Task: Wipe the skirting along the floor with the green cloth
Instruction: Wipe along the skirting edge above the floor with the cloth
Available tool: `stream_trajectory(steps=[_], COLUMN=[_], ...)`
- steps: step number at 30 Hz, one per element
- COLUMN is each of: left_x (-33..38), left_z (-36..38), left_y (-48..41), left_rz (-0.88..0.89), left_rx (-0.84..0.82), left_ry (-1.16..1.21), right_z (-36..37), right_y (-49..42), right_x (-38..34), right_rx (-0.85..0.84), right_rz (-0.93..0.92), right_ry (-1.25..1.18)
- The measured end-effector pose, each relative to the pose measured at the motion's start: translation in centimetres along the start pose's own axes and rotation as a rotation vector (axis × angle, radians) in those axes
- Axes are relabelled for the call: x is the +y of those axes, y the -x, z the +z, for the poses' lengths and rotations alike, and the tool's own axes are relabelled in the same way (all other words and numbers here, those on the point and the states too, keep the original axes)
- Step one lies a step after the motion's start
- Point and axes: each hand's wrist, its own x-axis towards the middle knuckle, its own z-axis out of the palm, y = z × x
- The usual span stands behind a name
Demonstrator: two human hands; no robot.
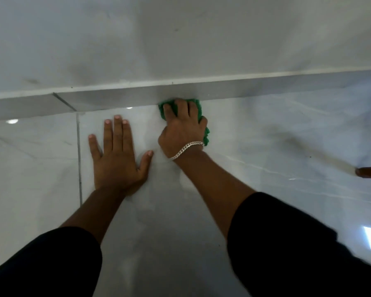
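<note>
A grey skirting (pixel 120 96) runs across the view where the white wall meets the glossy floor. My right hand (pixel 183 127), with a silver bracelet at the wrist, grips a bunched green cloth (pixel 206 133) and presses it against the foot of the skirting near the middle. Most of the cloth is hidden under my fingers. My left hand (pixel 116 155) lies flat on the floor tile to the left of it, fingers spread and holding nothing.
The floor is pale marble-look tile (pixel 287 151) with a grout line (pixel 79 159) at the left. A joint in the skirting (pixel 64 102) sits left of my hands. A brown wooden end (pixel 368 172) pokes in at the right edge.
</note>
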Motion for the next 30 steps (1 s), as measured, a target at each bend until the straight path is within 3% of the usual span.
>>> stream_trajectory(steps=[3, 8, 14, 17, 20, 24, 30], left_x=[0.1, 0.0, 0.0, 0.1, 0.2, 0.2, 0.2], left_z=[-0.3, -0.3, -0.1, -0.1, -0.1, -0.4, -0.5], left_y=[0.0, 0.1, -0.1, -0.1, 0.0, 0.1, 0.1], left_rz=[0.004, 0.012, 0.008, 0.005, -0.001, 0.006, 0.007], left_rx=[-0.003, 0.000, 0.001, -0.006, -0.013, -0.016, -0.013], left_ry=[0.012, 0.015, 0.003, -0.011, -0.016, 0.001, -0.001], right_z=[-1.5, -4.2, -2.3, -0.4, 0.1, -1.0, -2.9], right_y=[-1.0, -1.6, -1.6, -0.4, 0.4, -0.6, -2.0], right_x=[5.6, 15.0, 9.1, 3.1, -0.8, 5.1, 14.0], right_rx=[-0.042, 0.062, 0.071, 0.108, 0.015, -0.009, 0.227], right_rz=[-0.126, 0.097, 0.388, 0.252, 0.079, -0.190, -0.004], right_ry=[0.105, 0.146, 0.140, 0.117, 0.049, 0.072, 0.003])
